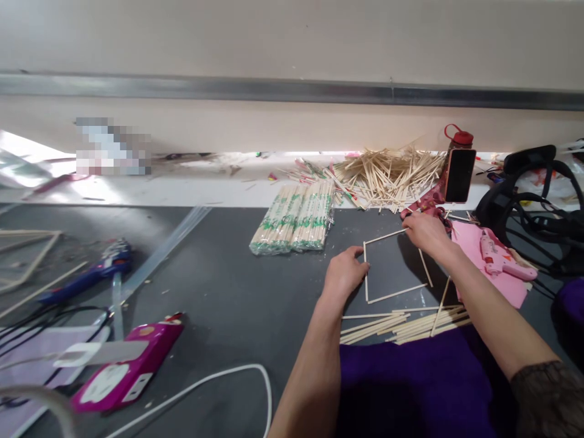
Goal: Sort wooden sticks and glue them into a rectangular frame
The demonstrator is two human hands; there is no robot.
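Note:
Thin wooden chopsticks form a square outline on the grey table; its left chopstick [365, 286], top chopstick [385, 236] and bottom chopstick [396, 294] meet at the left corners. The right chopstick [426, 267] slants, its lower end just apart from the bottom one. My left hand [343, 275] is closed at the left side, thumb and fingertip on that chopstick. Over the top right corner, my right hand [427, 234] is closed with fingertips pinched at the chopstick ends, partly hiding them. Loose chopsticks [401, 325] lie between my arms, near my purple clothing.
Wrapped chopstick bundles [294, 219] lie ahead, before a loose chopstick pile [392, 176]. A phone [460, 176] leans against a red-capped bottle [460, 139]. Rightward are a pink glue gun [504, 258] and black straps [495, 207]; leftward, a blue glue gun [91, 274], magenta device [132, 365] and white cable [219, 372].

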